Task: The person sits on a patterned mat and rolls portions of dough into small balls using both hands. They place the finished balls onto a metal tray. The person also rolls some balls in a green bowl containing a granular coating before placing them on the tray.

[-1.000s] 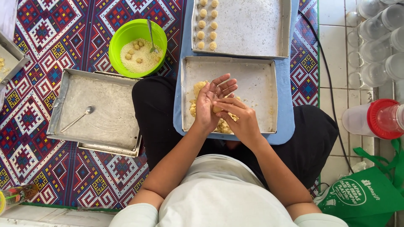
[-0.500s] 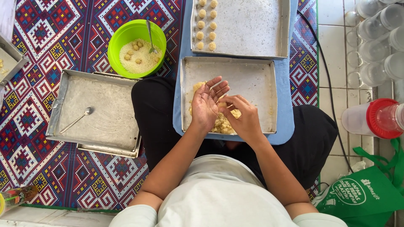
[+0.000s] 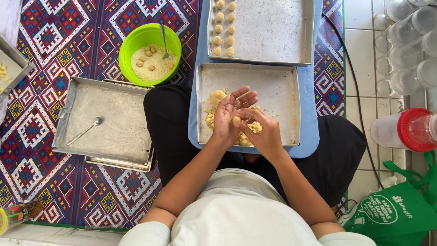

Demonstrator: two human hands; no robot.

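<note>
My left hand [image 3: 227, 119] is held palm up over a metal tray [image 3: 277, 91] on my lap, with a small ball of pale dough [image 3: 236, 120] resting on it. My right hand [image 3: 263, 131] meets it from the right, fingertips pinching the dough ball. Lumps of the same dough [image 3: 216, 98] lie in the tray under and beside my hands. A second tray [image 3: 273, 27] farther away holds two short rows of shaped dough balls [image 3: 225, 28] at its left edge.
A green bowl [image 3: 136, 41] with crumbs, several coated balls and a spoon stands to the upper left. A grey tray [image 3: 109, 120] with a spoon [image 3: 85, 130] lies on the patterned mat at left. Clear jars [image 3: 409, 41], a red-lidded container [image 3: 412, 130] and a green bag [image 3: 391, 214] are at right.
My hands have shifted slightly toward me and parted; the left palm is more open, showing the dough ball, which the right fingertips now pinch.
</note>
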